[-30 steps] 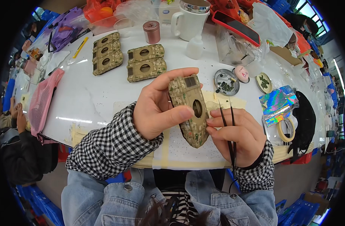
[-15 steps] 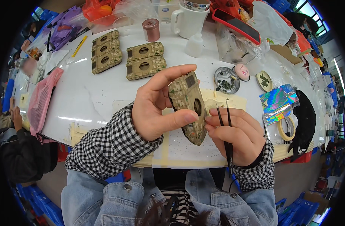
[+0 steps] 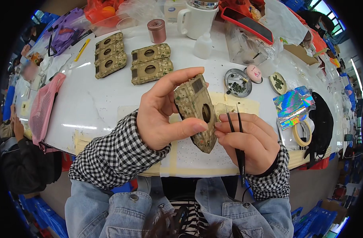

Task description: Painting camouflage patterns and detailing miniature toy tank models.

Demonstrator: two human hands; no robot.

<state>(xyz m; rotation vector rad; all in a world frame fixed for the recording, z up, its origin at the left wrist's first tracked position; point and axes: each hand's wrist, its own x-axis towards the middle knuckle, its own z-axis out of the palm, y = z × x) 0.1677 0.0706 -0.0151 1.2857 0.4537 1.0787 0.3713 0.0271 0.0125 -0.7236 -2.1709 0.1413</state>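
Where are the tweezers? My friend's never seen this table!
Start at the big white table and find the right hand in front. The tweezers are in it, tips pointing up the picture. They're slim, black and forked, unlike the chunky camouflage model in the left hand.

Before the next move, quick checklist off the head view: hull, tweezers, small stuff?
1. Camouflage hull secured in left hand: ok, thumb across its upper face.
2. Black tweezers held in right hand: ok.
3. Tweezers closed: not ok, tips stand apart.
4. Small part between right fingertips: cannot tell, too small.
5. Round dish holding dark bits: ok.
6. Other hulls on table: ok, two groups beyond left hand.
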